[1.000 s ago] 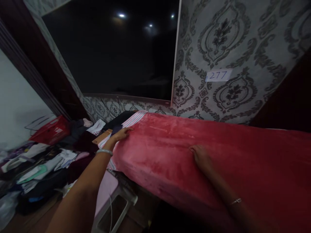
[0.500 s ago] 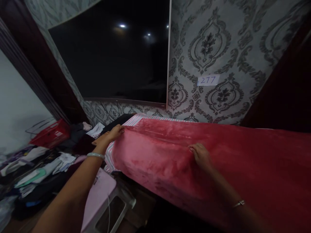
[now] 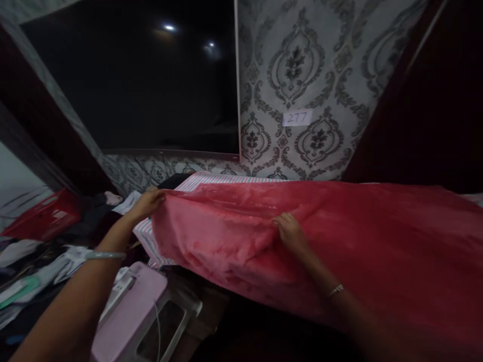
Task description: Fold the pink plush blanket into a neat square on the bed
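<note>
- Red blanket [image 3: 362,241] lies over the striped cloth [image 3: 146,237].
- Left hand [image 3: 151,200]: grip pinched on blanket near that cloth.
- Right hand [image 3: 291,234]: grip pinching blanket, farther from it.
- Uneven pulling could skew both layers.

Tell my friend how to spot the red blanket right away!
Find the big black television on the wall. Below it, stretching off to the right, lies the blanket, pinched by the left hand and the right hand. Unlike the red basket at far left, it's fuzzy cloth; unlike the sheet beneath, it has no stripes.
</note>
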`<state>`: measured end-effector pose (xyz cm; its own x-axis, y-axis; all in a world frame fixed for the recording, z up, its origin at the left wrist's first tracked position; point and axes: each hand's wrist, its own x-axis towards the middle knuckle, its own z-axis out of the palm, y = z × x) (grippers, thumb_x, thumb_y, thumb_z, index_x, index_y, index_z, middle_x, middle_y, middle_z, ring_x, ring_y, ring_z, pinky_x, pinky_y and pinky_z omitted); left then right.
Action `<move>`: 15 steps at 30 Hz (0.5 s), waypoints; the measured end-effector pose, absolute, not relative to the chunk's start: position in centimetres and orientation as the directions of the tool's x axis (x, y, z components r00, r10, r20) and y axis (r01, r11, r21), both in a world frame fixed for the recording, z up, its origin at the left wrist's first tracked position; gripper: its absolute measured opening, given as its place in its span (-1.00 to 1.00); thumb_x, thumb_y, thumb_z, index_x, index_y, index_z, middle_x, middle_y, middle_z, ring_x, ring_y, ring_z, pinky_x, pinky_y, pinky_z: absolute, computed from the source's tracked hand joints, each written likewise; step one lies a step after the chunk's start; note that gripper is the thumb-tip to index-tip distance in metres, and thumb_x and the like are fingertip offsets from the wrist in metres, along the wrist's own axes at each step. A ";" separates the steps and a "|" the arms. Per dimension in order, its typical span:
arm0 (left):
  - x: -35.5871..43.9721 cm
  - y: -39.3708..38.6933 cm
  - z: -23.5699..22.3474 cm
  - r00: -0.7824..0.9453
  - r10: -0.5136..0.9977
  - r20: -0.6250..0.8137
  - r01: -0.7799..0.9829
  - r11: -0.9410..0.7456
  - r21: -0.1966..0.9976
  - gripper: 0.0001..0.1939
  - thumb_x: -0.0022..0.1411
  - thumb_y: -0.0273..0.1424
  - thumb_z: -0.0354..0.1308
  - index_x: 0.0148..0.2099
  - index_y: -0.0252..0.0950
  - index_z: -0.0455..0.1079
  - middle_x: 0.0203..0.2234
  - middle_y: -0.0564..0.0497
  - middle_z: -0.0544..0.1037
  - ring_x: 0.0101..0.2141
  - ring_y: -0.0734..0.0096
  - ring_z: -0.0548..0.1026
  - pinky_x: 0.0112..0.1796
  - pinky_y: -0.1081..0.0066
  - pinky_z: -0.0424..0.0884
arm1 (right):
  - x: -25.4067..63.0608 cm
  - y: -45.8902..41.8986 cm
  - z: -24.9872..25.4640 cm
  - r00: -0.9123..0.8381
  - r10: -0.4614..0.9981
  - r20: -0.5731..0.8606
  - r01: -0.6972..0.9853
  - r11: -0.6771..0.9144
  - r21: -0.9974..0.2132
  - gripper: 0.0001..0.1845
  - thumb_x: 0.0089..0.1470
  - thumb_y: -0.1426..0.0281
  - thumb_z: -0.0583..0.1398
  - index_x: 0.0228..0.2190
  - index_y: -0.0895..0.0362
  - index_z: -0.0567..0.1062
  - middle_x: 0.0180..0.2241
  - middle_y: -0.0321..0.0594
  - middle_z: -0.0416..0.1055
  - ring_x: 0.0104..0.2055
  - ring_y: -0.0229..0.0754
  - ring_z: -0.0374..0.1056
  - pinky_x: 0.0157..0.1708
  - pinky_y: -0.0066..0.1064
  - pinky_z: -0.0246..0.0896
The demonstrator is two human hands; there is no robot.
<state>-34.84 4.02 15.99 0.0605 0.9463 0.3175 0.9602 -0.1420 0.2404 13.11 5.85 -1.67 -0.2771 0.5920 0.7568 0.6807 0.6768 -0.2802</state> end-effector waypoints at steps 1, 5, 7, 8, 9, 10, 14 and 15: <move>-34.9 4.0 16.3 0.065 0.945 0.320 0.968 -0.138 0.211 -0.63 0.19 -0.28 -0.10 -0.15 -0.30 0.48 -0.33 -0.06 0.43 -0.20 0.19 0.43 -0.04 0.25 0.36 | 12.9 5.8 -1.6 -0.253 0.604 0.755 0.673 0.671 -0.311 -0.66 0.29 0.48 -0.02 -0.29 0.10 0.54 -0.35 -0.11 0.43 -0.24 -0.04 0.32 -0.20 -0.22 0.27; -35.3 4.4 16.8 0.045 0.939 0.342 0.979 -0.109 0.171 -0.64 0.14 -0.23 -0.14 -0.25 -0.29 0.41 -0.34 -0.12 0.44 -0.21 0.13 0.44 -0.07 0.20 0.38 | 13.8 5.2 -1.8 -0.142 0.641 0.754 0.674 0.621 -0.401 -0.68 0.27 0.49 -0.01 -0.16 0.10 0.52 -0.24 -0.08 0.45 -0.15 0.00 0.32 -0.12 -0.16 0.26; -35.5 4.7 16.8 0.014 0.935 0.354 0.985 -0.075 0.157 -0.66 0.11 -0.19 -0.15 -0.29 -0.25 0.37 -0.37 -0.10 0.44 -0.23 0.12 0.45 -0.09 0.21 0.39 | 15.3 4.5 -2.3 -0.113 0.673 0.731 0.699 0.577 -0.423 -0.73 0.27 0.46 0.01 -0.20 0.10 0.51 -0.25 -0.08 0.45 -0.15 0.00 0.31 -0.12 -0.16 0.25; -35.5 4.9 16.8 -0.001 0.934 0.358 0.986 -0.059 0.155 -0.67 0.09 -0.18 -0.15 -0.31 -0.23 0.36 -0.38 -0.09 0.43 -0.23 0.12 0.45 -0.09 0.22 0.39 | 16.2 4.1 -2.6 -0.108 0.696 0.710 0.716 0.550 -0.430 -0.75 0.26 0.45 0.03 -0.25 0.09 0.51 -0.27 -0.09 0.44 -0.17 -0.01 0.31 -0.14 -0.17 0.25; -35.5 5.1 16.8 -0.015 0.933 0.359 0.986 -0.045 0.159 -0.67 0.07 -0.16 -0.15 -0.33 -0.22 0.34 -0.39 -0.09 0.43 -0.24 0.12 0.46 -0.10 0.23 0.39 | 17.2 3.7 -2.9 -0.106 0.721 0.685 0.733 0.522 -0.436 -0.77 0.25 0.44 0.04 -0.30 0.09 0.50 -0.30 -0.10 0.43 -0.19 -0.01 0.30 -0.16 -0.18 0.24; -35.4 5.2 16.8 -0.029 0.934 0.356 0.985 -0.033 0.168 -0.68 0.05 -0.15 -0.15 -0.34 -0.21 0.33 -0.39 -0.09 0.44 -0.23 0.11 0.46 -0.10 0.23 0.40 | 18.2 3.4 -3.2 -0.107 0.746 0.657 0.751 0.493 -0.439 -0.78 0.24 0.43 0.05 -0.35 0.08 0.49 -0.32 -0.11 0.41 -0.20 -0.02 0.30 -0.18 -0.19 0.24; -35.0 5.5 16.9 -0.088 0.936 0.342 0.973 0.008 0.229 -0.66 -0.01 -0.13 -0.15 -0.34 -0.20 0.33 -0.35 -0.13 0.48 -0.19 0.07 0.48 -0.05 0.20 0.40 | 21.1 3.0 -3.7 -0.116 0.819 0.561 0.809 0.406 -0.425 -0.83 0.19 0.45 0.10 -0.37 0.09 0.49 -0.31 -0.12 0.41 -0.20 -0.04 0.31 -0.16 -0.22 0.22; -34.8 5.6 16.9 -0.103 0.933 0.345 0.970 0.017 0.243 -0.64 -0.03 -0.13 -0.14 -0.33 -0.21 0.33 -0.34 -0.14 0.49 -0.18 0.05 0.48 -0.04 0.19 0.40 | 21.3 3.0 -3.7 -0.121 0.832 0.542 0.821 0.391 -0.416 -0.86 0.17 0.45 0.12 -0.33 0.10 0.50 -0.28 -0.11 0.42 -0.18 -0.03 0.31 -0.14 -0.21 0.22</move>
